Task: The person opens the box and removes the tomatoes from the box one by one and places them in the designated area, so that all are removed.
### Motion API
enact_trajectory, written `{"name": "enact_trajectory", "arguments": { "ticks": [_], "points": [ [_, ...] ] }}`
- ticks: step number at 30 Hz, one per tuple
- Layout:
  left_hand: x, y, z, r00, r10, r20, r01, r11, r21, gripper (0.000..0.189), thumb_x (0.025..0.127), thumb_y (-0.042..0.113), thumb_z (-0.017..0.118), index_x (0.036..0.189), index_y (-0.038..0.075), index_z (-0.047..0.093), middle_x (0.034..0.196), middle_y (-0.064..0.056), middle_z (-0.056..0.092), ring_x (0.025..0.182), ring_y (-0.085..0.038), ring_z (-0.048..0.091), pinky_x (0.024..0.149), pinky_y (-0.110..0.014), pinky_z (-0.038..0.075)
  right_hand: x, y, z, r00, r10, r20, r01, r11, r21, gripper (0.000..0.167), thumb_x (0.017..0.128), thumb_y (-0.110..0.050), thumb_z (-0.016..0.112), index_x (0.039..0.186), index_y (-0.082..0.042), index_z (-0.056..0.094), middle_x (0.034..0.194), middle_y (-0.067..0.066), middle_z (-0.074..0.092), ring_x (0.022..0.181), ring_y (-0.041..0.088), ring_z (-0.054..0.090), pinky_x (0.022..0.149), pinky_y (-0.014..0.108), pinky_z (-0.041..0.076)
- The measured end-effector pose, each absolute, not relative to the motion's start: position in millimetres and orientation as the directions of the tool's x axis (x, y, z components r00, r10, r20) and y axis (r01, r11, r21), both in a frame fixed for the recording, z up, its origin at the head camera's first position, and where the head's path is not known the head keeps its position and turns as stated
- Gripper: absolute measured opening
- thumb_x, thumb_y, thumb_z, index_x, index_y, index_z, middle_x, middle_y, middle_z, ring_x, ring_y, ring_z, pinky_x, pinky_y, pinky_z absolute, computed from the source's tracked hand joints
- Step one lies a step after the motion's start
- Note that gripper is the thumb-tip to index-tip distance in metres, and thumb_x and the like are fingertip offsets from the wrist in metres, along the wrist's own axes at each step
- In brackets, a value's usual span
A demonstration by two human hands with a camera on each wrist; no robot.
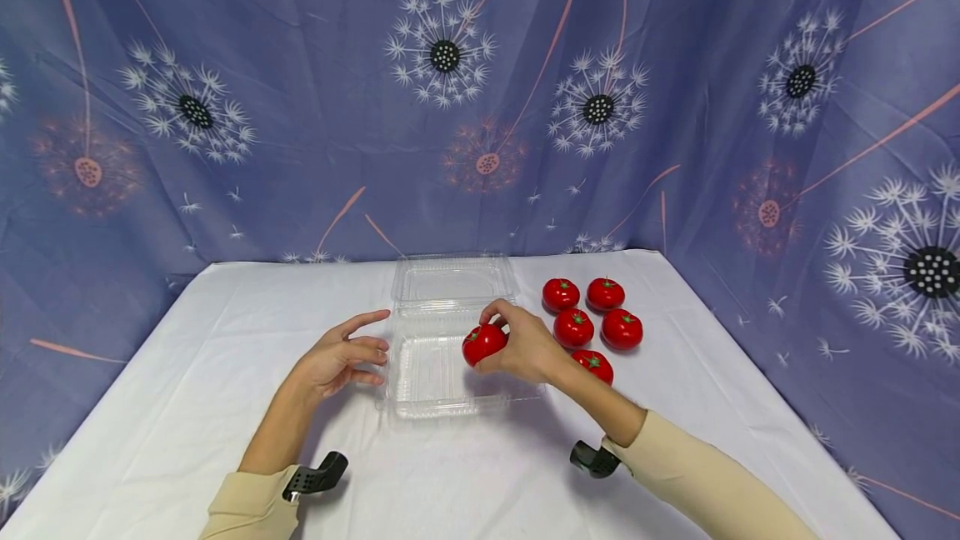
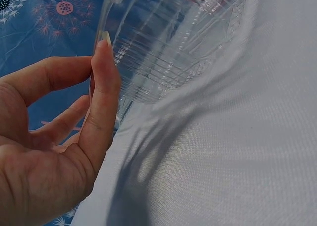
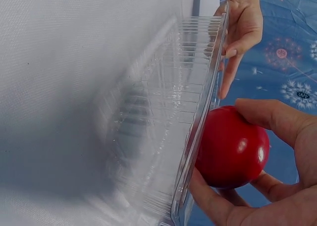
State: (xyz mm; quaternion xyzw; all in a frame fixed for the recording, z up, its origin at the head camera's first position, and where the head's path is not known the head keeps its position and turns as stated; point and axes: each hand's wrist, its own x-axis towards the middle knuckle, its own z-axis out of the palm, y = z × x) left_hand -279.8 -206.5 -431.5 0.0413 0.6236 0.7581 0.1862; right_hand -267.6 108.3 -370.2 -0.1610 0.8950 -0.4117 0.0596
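My right hand (image 1: 531,347) grips a red tomato (image 1: 481,346) with a green top, holding it over the right part of a clear plastic container (image 1: 429,369). In the right wrist view, fingers and thumb curl round the tomato (image 3: 234,149) beside the container's rim. My left hand (image 1: 339,361) hovers at the container's left edge, its fingers loosely spread and holding nothing. The left wrist view has those fingers close to the clear rim; whether they touch it I cannot tell. The container's lid (image 1: 455,282) lies folded back on the far side.
Several more red tomatoes (image 1: 573,329) stand grouped on the white-covered table (image 1: 705,440), right of the container. The nearest one (image 1: 596,365) is partly hidden behind my right forearm. A blue dandelion-print curtain (image 1: 315,107) hangs behind the table and at its sides.
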Motion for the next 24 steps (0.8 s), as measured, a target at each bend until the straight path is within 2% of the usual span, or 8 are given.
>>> {"name": "enact_trajectory", "arguments": {
  "ticks": [10,24],
  "points": [
    [-278.2,-206.5,-430.4,-0.929,0.33,-0.168,-0.224,-0.14,0.964,0.083,0.087,-0.009,0.065,0.159,0.006,0.028,0.101,-0.008,0.062,0.078,-0.014,0.067,0.066,-0.036,0.064,-267.5,109.3,-370.9,-0.947,-0.32,0.025,-0.247,0.678,-0.693,0.07,0.064,-0.018,0.093,0.129,-0.019,0.069,0.12,0.01,0.057,0.106,0.025,0.059,0.088,0.041,0.06],
    [-277.5,-206.7,-430.4,-0.929,0.331,-0.164,-0.223,-0.147,0.964,0.084,0.087,-0.009,0.066,0.159,0.006,0.027,0.099,-0.007,0.062,0.078,-0.014,0.066,0.066,-0.035,0.064,-268.3,123.7,-366.9,-0.951,-0.304,0.055,-0.258,0.684,-0.683,0.066,0.068,-0.025,0.093,0.129,-0.022,0.068,0.117,0.012,0.056,0.108,0.026,0.055,0.086,0.043,0.057]
  ]
}}
